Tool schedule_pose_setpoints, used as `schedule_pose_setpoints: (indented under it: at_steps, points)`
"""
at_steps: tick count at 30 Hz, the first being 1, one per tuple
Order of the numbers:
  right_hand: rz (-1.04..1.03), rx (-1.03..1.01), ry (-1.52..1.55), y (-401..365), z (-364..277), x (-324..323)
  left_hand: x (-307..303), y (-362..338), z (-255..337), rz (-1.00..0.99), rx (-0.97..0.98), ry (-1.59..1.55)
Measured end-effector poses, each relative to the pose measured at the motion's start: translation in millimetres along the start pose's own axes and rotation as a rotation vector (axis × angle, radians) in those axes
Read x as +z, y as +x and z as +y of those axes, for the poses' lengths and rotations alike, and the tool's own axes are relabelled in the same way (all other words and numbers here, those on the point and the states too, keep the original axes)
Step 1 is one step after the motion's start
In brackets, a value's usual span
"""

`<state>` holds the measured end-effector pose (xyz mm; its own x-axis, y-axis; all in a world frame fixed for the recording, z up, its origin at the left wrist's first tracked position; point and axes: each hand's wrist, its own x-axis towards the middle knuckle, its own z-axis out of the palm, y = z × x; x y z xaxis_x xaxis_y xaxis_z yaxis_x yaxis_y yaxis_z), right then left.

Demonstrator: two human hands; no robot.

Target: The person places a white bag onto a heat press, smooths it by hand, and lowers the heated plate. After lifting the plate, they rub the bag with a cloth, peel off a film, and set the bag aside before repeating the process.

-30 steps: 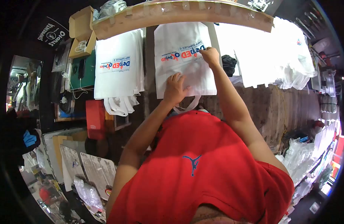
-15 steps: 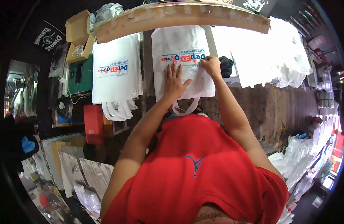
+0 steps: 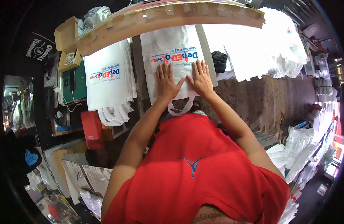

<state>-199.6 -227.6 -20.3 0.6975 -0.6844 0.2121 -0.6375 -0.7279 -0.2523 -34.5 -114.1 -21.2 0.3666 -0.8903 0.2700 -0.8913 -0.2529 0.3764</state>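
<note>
A white tote bag [image 3: 168, 39] with a red and blue printed logo [image 3: 175, 56] lies flat on a grey press platen [image 3: 210, 69] under a brown upper plate [image 3: 168, 16]. My left hand [image 3: 166, 80] and my right hand [image 3: 200, 77] both rest flat on the bag just below the logo, fingers spread, side by side. The bag's handle loop [image 3: 181, 108] hangs off the near edge towards my red shirt.
A stack of printed white bags [image 3: 106, 78] lies to the left, with a red box [image 3: 91, 127] and a green mat [image 3: 75, 80] beyond it. Unprinted white bags [image 3: 269, 44] are piled to the right. A cardboard box [image 3: 65, 39] sits far left.
My right hand left the logo's right edge and came down flat beside the left. My left hand slid up towards the logo. Both palms now press the bag.
</note>
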Motion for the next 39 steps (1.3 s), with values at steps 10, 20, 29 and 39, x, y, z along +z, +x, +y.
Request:
schedule_pose_setpoints:
  at_steps: [10, 20, 29, 39]
  points:
    - [-0.014, -0.056, 0.038, 2, 2, 3, -1, 4, 7, -0.022, -0.08, 0.038]
    - [-0.005, -0.051, 0.065, 3, 5, 1, -2, 7, 11, -0.014, -0.094, 0.095]
    - [0.011, -0.064, 0.053, 3, 4, -2, -4, 8, 12, 0.0, -0.085, 0.094]
    - [-0.114, -0.029, 0.15, 8, 9, -25, -11, 7, 15, 0.001, -0.061, 0.085]
